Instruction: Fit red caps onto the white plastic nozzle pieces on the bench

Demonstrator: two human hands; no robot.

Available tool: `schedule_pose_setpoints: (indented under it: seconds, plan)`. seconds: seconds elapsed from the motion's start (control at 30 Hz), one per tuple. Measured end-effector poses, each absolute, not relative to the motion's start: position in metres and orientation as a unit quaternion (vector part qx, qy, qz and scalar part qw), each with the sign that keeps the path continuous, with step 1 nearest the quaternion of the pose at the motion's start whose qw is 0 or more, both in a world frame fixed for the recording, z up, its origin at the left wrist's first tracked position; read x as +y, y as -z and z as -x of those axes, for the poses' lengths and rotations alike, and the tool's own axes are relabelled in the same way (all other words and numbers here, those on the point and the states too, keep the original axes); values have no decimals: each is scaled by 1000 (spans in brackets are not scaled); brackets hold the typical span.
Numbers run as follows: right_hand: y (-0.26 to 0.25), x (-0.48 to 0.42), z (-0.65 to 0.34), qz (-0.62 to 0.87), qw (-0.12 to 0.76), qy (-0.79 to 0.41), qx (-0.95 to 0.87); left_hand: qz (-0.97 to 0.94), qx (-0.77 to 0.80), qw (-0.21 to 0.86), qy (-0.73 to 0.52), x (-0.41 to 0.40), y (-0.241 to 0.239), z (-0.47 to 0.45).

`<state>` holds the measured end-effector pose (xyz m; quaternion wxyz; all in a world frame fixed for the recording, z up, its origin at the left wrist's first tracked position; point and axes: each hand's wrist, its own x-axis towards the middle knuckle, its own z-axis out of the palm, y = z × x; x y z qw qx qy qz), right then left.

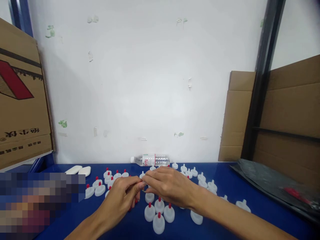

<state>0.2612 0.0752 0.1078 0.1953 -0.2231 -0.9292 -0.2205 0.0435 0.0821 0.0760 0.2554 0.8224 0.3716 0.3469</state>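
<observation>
My left hand (122,196) and my right hand (168,186) meet over the middle of a blue table (250,196), fingertips pinched together on something small that I cannot make out. Around and below them stand several white caps with red tips (159,216). More white caps (110,180) sit to the left and others (205,181) to the right of my hands.
A clear plastic water bottle (151,160) lies on its side at the back against the white wall. Two white oval pieces (79,170) lie at the back left. Cardboard boxes stand at left (20,110) and right (287,110). Dark plastic bags (272,183) lie at right.
</observation>
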Motion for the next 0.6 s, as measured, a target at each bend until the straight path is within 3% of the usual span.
schedule_pose_setpoints:
  seconds: [0.27, 0.6]
  plan:
    - [-134, 79, -271, 388, 146, 180, -892, -870, 397, 14, -291, 94, -83, -38]
    - [-131, 128, -326, 539, 82, 120, -830, -903, 386, 57, -181, 91, -71, -32]
